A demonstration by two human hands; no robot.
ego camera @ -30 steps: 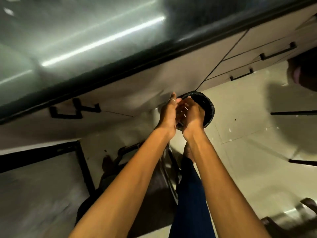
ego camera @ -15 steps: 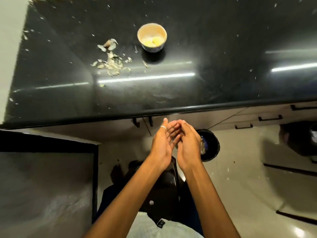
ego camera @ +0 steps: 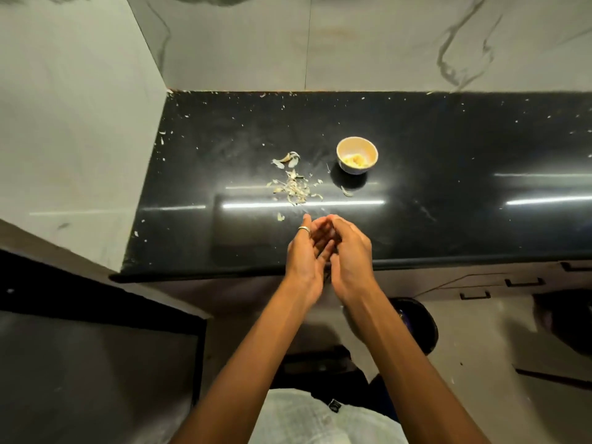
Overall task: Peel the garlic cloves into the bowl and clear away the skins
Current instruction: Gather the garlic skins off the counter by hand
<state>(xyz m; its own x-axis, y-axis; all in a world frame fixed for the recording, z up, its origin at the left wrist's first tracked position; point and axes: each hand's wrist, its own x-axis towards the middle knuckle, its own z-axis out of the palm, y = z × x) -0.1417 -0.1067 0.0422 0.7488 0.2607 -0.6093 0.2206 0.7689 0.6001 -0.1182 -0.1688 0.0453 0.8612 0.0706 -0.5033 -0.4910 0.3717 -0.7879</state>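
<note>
A small cream bowl [ego camera: 357, 154] with yellowish peeled garlic inside stands on the black countertop [ego camera: 448, 225]. To its left lies a loose pile of garlic skins [ego camera: 293, 185], with a few stray flakes around it. My left hand [ego camera: 304, 251], a ring on one finger, and my right hand [ego camera: 350, 248] hover together over the counter's front edge, palms facing and fingers touching. I see nothing held in either hand.
A black round bin [ego camera: 416, 328] stands on the floor below the counter, partly hidden by my right forearm. Drawers with black handles [ego camera: 523, 282] sit under the counter at right. A marble wall rises behind and to the left.
My hands rose from over the bin on the floor up to the counter's front edge. The view swung up from the floor to the countertop.
</note>
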